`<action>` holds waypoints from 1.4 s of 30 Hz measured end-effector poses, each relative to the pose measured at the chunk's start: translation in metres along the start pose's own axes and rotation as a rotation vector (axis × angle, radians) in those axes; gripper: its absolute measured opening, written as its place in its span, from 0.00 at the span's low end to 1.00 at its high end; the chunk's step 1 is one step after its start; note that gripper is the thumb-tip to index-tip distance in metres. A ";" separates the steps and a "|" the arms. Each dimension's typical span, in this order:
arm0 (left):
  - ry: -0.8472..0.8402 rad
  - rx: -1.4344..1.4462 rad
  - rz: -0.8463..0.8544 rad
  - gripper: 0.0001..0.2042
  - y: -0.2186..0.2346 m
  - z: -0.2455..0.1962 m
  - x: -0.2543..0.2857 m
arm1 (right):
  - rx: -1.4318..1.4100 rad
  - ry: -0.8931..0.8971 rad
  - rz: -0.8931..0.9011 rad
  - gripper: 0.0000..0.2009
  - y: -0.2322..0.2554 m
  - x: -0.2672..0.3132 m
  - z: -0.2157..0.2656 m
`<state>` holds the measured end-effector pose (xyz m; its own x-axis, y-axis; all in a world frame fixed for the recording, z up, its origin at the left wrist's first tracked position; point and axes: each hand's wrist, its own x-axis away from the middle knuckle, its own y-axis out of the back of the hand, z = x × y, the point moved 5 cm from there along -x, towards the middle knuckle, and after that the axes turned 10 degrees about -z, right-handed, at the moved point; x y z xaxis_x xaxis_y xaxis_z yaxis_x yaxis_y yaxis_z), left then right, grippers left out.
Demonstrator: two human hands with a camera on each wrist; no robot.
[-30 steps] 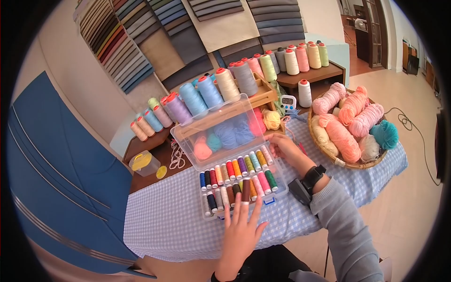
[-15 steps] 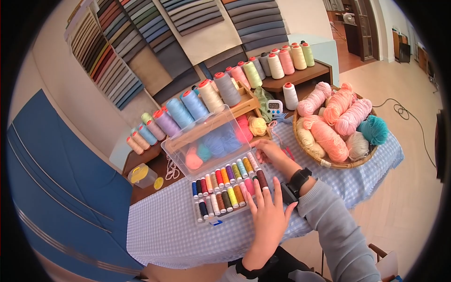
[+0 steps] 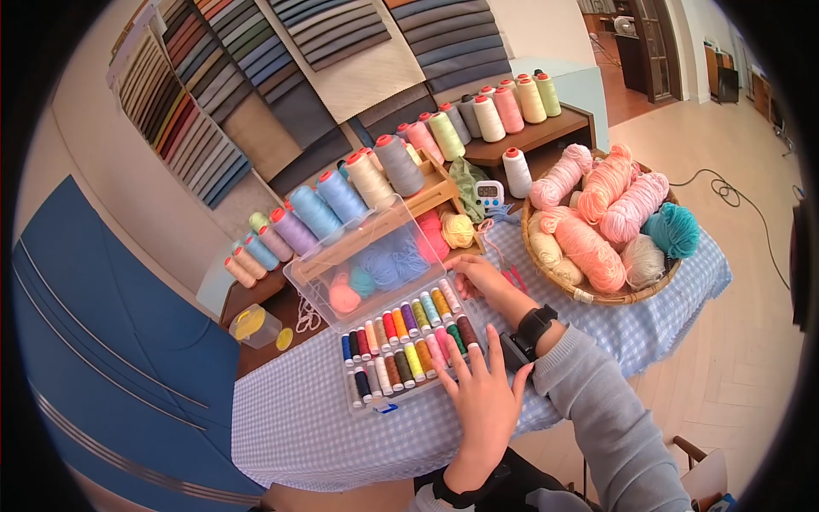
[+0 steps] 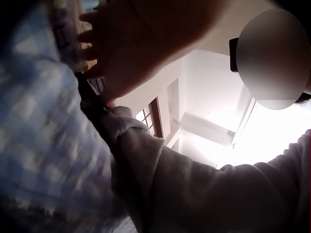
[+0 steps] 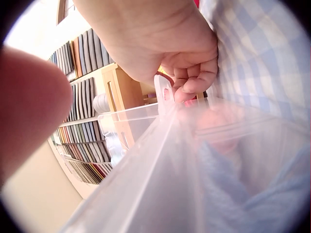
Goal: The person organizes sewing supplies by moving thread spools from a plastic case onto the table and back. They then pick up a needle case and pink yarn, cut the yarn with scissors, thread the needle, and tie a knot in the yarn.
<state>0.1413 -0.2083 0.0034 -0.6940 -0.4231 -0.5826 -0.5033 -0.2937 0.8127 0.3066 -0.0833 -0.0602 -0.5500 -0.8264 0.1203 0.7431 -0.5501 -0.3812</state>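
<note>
A clear plastic thread box point(image 3: 420, 391) lies on the cloth with its lid point(image 3: 320, 294) raised. Small spools of coloured thread point(image 3: 399, 326) fill it in two rows. My left hand point(image 3: 485, 408) reaches over the front right part with fingers spread and straight. Its fingertips are at a dark brown spool point(image 3: 467, 331) at the right end of the front row. My right hand point(image 3: 482, 282) holds the box at its rear right corner. In the right wrist view, its curled fingers point(image 5: 197, 82) lie beside a white plastic clasp point(image 5: 164, 94).
A wicker basket point(image 3: 623, 297) of yarn skeins stands on the right of the checked cloth point(image 3: 299, 427). Behind the box are a wooden rack point(image 3: 426, 192) with large thread cones and a white timer point(image 3: 489, 194). A yellow-lidded tub point(image 3: 254, 327) stands at the left.
My left hand has moved right along the box, and the brown spool has gone from the middle to the right end of the front row. My right hand stays at the rear corner.
</note>
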 end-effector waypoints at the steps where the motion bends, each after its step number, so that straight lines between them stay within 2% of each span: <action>1: -0.006 -0.002 0.005 0.31 0.000 0.000 0.000 | -0.004 -0.001 0.002 0.11 0.000 -0.001 0.000; 6: -0.013 0.024 0.028 0.31 0.001 0.005 0.003 | 0.005 0.011 0.004 0.11 -0.002 0.001 0.003; 12: 0.011 0.012 0.046 0.31 0.017 0.022 -0.001 | -0.056 0.191 -0.132 0.12 0.011 -0.001 0.025; 15: -0.004 0.003 0.019 0.32 0.021 0.031 -0.007 | -0.099 0.264 -0.025 0.13 0.003 0.013 0.044; 17: -0.011 0.025 0.026 0.33 0.018 0.032 -0.007 | 0.001 0.238 0.356 0.19 -0.019 0.028 0.052; 18: -0.018 0.047 0.033 0.34 0.018 0.032 -0.008 | 0.003 0.240 0.357 0.19 -0.021 0.035 0.056; 20: -0.040 0.070 0.040 0.34 0.017 0.030 -0.008 | 0.150 0.121 0.577 0.21 -0.037 0.057 0.053; 22: -0.060 0.092 0.049 0.35 0.016 0.027 -0.008 | 0.223 0.150 0.588 0.20 -0.043 0.064 0.053; 24: -0.064 0.102 0.062 0.35 0.017 0.025 -0.008 | 0.479 0.187 0.638 0.17 -0.045 0.063 0.045; 26: -0.064 0.100 0.062 0.35 0.014 0.026 -0.007 | 0.515 0.158 0.620 0.15 -0.044 0.063 0.045; 31: -0.065 0.110 0.056 0.35 0.009 0.026 -0.007 | 0.470 0.276 0.580 0.16 -0.044 0.058 0.045; 42: -0.077 0.129 0.049 0.34 0.010 0.028 -0.011 | 0.379 0.290 0.589 0.17 -0.041 0.049 0.040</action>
<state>0.1299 -0.1828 0.0178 -0.7540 -0.3659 -0.5455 -0.5267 -0.1593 0.8350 0.2646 -0.1064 -0.0021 -0.0611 -0.9606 -0.2713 0.9964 -0.0746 0.0396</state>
